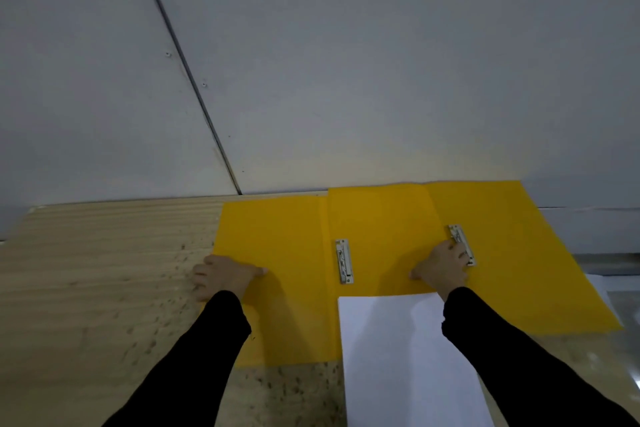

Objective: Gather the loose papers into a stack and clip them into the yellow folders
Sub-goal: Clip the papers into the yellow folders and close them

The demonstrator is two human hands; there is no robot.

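Two yellow folders lie open on the wooden table. The left folder point(284, 253) has a metal clip point(344, 261) near its fold. The right folder point(519, 270) partly overlaps it and carries its own metal clip point(459, 236). A stack of white papers point(408, 357) lies at the near edge, over the lower part of the folders. My left hand point(223, 276) rests on the left folder's left edge, thumb flat on the yellow sheet and fingers curled over the edge. My right hand point(441, 269) is on the lower end of the right folder's clip, fingers curled at it.
The wooden table point(104, 270) reaches left, with dark specks near the front. A grey wall point(346, 80) stands just behind the folders. At the far right a white sheet point(599, 288) pokes out from under the right folder near the table's edge.
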